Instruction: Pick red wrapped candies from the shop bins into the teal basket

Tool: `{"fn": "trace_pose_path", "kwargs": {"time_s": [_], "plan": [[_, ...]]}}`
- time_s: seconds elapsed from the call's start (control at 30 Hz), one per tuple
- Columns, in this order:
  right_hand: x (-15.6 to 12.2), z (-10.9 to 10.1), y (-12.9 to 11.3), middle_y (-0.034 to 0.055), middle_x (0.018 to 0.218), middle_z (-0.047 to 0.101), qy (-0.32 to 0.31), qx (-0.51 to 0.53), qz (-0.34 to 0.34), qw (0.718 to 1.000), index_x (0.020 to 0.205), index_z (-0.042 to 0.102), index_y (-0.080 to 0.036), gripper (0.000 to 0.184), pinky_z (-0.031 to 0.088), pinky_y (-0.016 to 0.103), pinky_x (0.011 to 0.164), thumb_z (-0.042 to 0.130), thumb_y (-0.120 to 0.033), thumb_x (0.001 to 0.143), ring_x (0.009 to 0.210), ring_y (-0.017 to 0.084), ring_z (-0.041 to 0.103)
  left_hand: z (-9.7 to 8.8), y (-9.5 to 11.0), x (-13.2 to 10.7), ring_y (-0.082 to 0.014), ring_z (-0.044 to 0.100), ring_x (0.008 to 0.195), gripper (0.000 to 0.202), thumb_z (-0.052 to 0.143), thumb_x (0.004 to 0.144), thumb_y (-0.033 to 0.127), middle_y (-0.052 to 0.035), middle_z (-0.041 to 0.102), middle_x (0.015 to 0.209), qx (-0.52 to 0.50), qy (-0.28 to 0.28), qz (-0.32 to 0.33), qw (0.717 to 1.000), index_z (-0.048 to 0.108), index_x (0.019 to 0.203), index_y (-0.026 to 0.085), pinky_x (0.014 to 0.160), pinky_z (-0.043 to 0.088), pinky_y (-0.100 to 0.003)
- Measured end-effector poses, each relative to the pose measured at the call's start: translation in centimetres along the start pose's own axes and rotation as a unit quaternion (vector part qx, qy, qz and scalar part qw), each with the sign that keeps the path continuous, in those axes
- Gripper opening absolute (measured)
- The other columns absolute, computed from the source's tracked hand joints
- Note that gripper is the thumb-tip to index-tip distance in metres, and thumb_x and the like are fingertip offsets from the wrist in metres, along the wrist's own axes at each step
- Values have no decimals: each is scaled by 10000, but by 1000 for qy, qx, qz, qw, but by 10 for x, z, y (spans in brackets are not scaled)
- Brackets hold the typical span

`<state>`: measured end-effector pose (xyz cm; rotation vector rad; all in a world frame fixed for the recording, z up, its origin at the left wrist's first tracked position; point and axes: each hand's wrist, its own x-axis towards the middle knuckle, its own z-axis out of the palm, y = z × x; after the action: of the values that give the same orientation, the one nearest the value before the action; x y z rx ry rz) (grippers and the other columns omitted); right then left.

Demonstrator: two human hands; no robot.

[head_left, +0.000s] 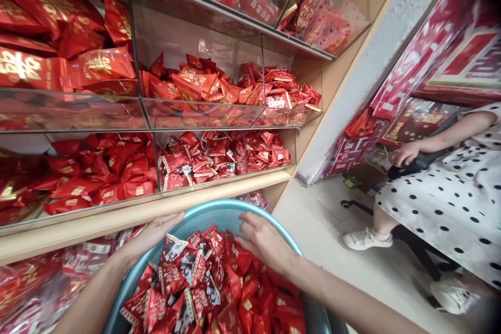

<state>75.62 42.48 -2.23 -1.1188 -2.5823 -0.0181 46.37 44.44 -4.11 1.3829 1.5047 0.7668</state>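
A teal plastic basin (219, 215) sits low in front of me, heaped with red candy packets (219, 287). My left hand (151, 235) lies flat on the basin's left rim, fingers stretched out and pointing right. Over the far side of the pile, my right hand (264, 242) rests palm down with its fingers spread, touching the top packets. Neither hand grips anything that I can see.
Clear acrylic bins (148, 115) on wooden shelves (164, 206) hold more red packets, at several levels. At the right a person in a white polka-dot dress (450, 203) sits on a chair, one hand (405, 154) on a dark object. Red boxes (430, 62) line the right wall.
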Motion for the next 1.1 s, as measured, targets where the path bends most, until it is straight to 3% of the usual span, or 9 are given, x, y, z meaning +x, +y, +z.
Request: {"fn": "trace_pose_path", "kwargs": {"time_s": [0.2,0.33,0.5,0.83,1.1], "plan": [[52,-59,55,71,906,556,187,-44,57,980,816,585,-184,174,417,309,764,430,-240,871,854,183,520,1,0,3,-234,405,1231,539,515,737,573,-42,499,1287,13,0,-4,1000,613,1118,204,1070,222,-379],[86,-68,97,58,858,547,248,-20,148,957,852,618,-184,175,408,286,706,474,-281,837,794,178,529,1,5,0,-247,415,1224,516,528,730,565,-39,526,1266,4,4,-3,1000,632,1094,214,1070,223,-396],[115,-58,119,59,874,551,223,-39,219,949,899,633,-175,182,384,279,704,506,-257,798,808,182,529,1,7,-4,-251,419,1223,498,532,724,567,-35,530,1264,-2,-6,12,1000,649,1067,225,1074,215,-398],[131,-49,110,87,891,558,150,-159,196,956,843,616,-184,180,334,299,705,441,-225,842,865,210,471,2,14,-8,-261,429,1214,507,536,719,570,-48,541,1253,-15,-5,3,1000,653,1065,218,1067,234,-396],[129,-43,115,94,943,547,186,-154,213,947,906,595,-173,184,343,304,710,469,-287,835,872,216,473,1,10,-6,-252,430,1215,505,530,726,568,-46,530,1265,-8,-1,-3,1000,654,1062,212,1069,234,-385]]}}
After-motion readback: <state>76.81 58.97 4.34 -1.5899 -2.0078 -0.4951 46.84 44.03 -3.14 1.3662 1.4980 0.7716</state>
